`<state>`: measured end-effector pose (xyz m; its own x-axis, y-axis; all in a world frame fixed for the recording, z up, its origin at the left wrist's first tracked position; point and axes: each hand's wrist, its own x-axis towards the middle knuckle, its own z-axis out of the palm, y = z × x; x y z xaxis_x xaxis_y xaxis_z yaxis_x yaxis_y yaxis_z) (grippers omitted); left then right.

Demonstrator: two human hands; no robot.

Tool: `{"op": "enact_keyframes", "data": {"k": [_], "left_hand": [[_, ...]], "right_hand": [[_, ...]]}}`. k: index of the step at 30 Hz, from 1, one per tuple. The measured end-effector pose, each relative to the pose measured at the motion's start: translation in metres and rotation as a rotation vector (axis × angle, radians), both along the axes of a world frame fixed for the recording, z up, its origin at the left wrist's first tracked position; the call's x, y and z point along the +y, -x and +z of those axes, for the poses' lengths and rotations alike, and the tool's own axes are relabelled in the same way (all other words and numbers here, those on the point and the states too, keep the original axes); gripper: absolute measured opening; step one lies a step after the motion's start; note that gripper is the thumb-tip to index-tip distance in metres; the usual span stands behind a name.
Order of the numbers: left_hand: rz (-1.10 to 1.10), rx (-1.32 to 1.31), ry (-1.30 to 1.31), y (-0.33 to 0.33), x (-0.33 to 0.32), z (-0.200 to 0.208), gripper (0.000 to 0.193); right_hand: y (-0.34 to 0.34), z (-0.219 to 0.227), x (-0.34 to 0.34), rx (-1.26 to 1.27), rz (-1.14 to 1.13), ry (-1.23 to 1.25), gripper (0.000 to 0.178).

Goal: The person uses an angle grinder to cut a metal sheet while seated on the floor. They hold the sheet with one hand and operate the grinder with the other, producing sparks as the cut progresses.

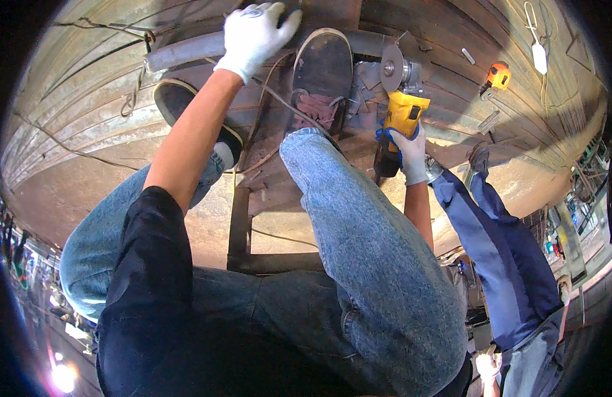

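Note:
In a white glove with blue at the palm side, my right hand [410,153] is wrapped round the body of a yellow and black angle grinder [404,116]. The grinder's round disc [393,68] points away from me, above several small dark metal pieces [365,89]. My left hand [253,38], also white-gloved, reaches to the far side over a grey metal tube [187,53]. Its thumb stands apart from the fingers, and I see nothing held in it. A thin cord [279,99] runs near that wrist and across my shoe [322,69].
A second yellow tool [498,76] lies at the far right, near a white tag-like piece [539,58] on a wire. To my right are another person's legs in blue trousers [491,258] and a gloved hand [488,364]. Cables [74,149] cross the curved metal surface at left.

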<state>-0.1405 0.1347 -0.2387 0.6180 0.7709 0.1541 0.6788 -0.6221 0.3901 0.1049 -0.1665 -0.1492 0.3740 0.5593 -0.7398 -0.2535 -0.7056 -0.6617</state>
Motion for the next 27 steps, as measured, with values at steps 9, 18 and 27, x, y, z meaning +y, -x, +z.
{"op": "enact_keyframes", "data": {"k": [9, 18, 27], "left_hand": [[-0.075, 0.341, 0.504, -0.026, 0.011, 0.012, 0.083], [0.177, 0.094, 0.128, -0.038, -0.006, -0.004, 0.095], [0.187, 0.208, 0.306, -0.037, -0.006, -0.004, 0.102]], "right_hand": [[-0.013, -0.006, -0.005, 0.082, -0.01, 0.015, 0.049], [-0.013, -0.012, -0.005, -0.002, 0.068, -0.021, 0.051], [-0.013, -0.012, -0.006, 0.062, 0.003, 0.007, 0.049]]}}
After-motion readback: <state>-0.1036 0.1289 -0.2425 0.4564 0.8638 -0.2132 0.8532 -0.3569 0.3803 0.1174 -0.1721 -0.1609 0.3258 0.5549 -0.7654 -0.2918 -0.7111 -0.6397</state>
